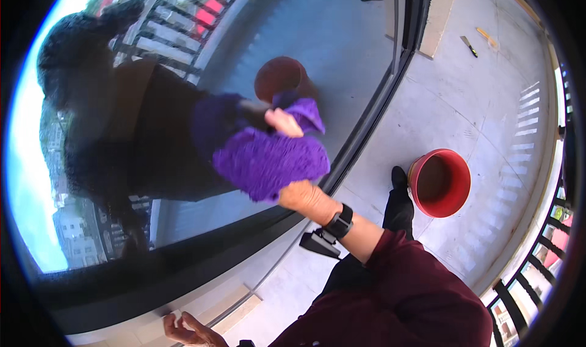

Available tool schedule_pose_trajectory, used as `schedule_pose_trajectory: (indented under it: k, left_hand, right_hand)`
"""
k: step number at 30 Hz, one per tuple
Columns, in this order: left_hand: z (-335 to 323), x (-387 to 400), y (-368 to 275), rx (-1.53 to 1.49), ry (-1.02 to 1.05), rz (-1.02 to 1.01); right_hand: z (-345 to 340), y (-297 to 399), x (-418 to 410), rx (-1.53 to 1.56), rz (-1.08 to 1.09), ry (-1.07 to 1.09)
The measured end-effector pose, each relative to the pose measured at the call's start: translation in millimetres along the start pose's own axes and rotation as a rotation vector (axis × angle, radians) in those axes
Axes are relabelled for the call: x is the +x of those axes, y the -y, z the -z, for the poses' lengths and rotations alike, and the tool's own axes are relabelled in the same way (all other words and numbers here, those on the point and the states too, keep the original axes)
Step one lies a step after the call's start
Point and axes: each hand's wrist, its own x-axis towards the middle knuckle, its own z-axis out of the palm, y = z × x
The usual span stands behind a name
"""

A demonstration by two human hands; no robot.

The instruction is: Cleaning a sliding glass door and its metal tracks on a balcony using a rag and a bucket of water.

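Observation:
My right hand [304, 198] holds a shaggy purple microfiber cloth [274, 161] against the dark window glass [219, 216]. Most of its fingers are hidden under the cloth. A black band with a device [339, 223] is strapped round that wrist. The glass mirrors my figure, the hand and the cloth. Low in the view, my left hand [192, 331] is by the pale wall under the dark window frame [160, 264]. Its fingers are loosely bent and nothing shows in them; whether they touch the wall is unclear.
A red bucket [464, 187] with murky brown contents stands on the concrete floor [439, 100] beside my shoe [399, 177]. Farther off lie a scraper [469, 46] and a yellow-handled tool [486, 36]. A black railing [522, 285] borders the balcony at right.

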Motion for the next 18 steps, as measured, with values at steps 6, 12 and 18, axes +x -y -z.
schedule_pose_trajectory:
  k: [6, 12, 18]
  left_hand:
    - [-69.8, -47.8, -56.4, -0.264, 0.505, 0.018]
    - [-131.0, -72.9, -138.3, -0.356, 1.027, -0.198]
    - [-147.5, -83.4, -154.5, -0.367, 1.144, -0.122]
  right_hand:
    - [49.9, -177.3, 90.7, 0.123, -0.315, -0.738]
    - [20.8, -235.2, -124.0, -0.155, -1.452, -0.150]
    - [1.9, -146.6, -137.9, 0.281, -1.809, 0.170]
